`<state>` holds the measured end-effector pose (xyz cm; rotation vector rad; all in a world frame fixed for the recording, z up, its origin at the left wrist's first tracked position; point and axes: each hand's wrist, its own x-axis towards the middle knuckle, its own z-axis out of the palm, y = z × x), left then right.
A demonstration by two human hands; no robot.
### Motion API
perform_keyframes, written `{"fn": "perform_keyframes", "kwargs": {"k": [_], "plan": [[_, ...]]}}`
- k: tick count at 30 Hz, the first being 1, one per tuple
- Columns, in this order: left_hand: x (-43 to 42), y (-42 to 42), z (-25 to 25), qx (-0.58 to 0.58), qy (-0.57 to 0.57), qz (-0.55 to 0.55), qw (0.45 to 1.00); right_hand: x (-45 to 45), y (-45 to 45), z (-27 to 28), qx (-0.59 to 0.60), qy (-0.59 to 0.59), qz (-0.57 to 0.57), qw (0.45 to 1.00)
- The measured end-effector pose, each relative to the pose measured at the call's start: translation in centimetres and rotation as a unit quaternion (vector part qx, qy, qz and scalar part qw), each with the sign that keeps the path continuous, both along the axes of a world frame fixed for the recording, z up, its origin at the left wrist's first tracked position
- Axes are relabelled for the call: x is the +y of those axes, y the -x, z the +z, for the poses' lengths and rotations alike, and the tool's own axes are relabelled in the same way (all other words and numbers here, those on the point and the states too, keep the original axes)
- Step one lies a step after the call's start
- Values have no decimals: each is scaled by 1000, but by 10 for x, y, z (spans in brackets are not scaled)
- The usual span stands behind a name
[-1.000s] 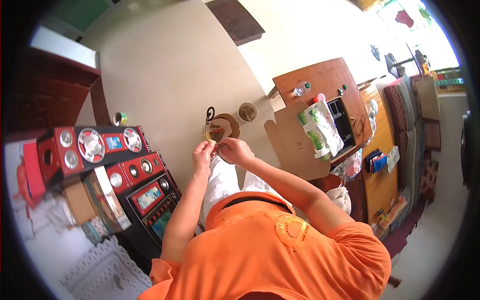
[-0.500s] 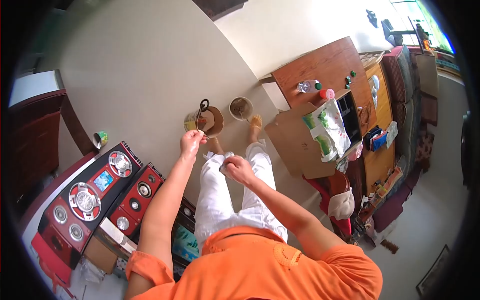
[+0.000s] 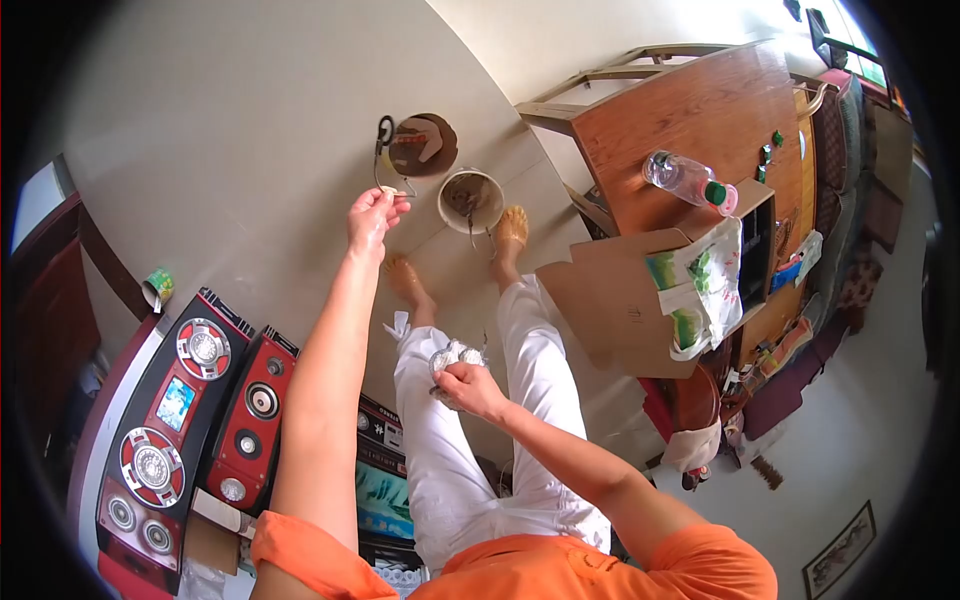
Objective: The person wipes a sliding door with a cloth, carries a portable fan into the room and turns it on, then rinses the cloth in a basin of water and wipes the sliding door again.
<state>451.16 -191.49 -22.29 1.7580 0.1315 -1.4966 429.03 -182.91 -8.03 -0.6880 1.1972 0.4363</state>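
Note:
My left hand [image 3: 375, 215] is stretched forward, fingers pinched on a thin, bent, wire-like piece [image 3: 379, 160] with a dark loop at its top end. Its exact kind I cannot make out. Close to my thigh, my right hand [image 3: 470, 387] is closed around a crumpled, whitish, see-through bundle [image 3: 458, 355], perhaps plastic. On the floor ahead stands a round container [image 3: 450, 140] with brown and pale contents, just right of the wire piece. Nearer my feet is a white bucket [image 3: 443, 206] with something brown and a stick-like thing inside.
To the right, a wooden table [image 3: 680, 110] carries a clear bottle [image 3: 684, 178] with a green cap. A cardboard box [image 3: 610, 300] with a printed plastic bag [image 3: 715, 270] sits beside it. Red-and-black speakers [image 3: 165, 420] line the left. A green cup [image 3: 158, 284] lies near them.
The view has shifted, and the containers sit at different places in it. My left hand, with the wire piece, has moved left of the round container. My right hand still grips the bundle.

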Motion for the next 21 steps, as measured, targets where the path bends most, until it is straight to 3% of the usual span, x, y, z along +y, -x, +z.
{"fn": "perform_keyframes", "kwargs": {"k": [6, 11, 16, 21], "plan": [[0, 5, -55, 48, 6, 133, 990, -8, 7, -22, -10, 27, -39, 999], [0, 1, -54, 52, 3, 97, 994, -20, 14, -21, 15, 53, 0, 998], [1, -1, -43, 47, -99, 53, 993, -34, 12, -14, 35, 34, -4, 999], [13, -3, -26, 56, -118, 48, 990, -46, 7, -11, 41, 78, -4, 996]]}}
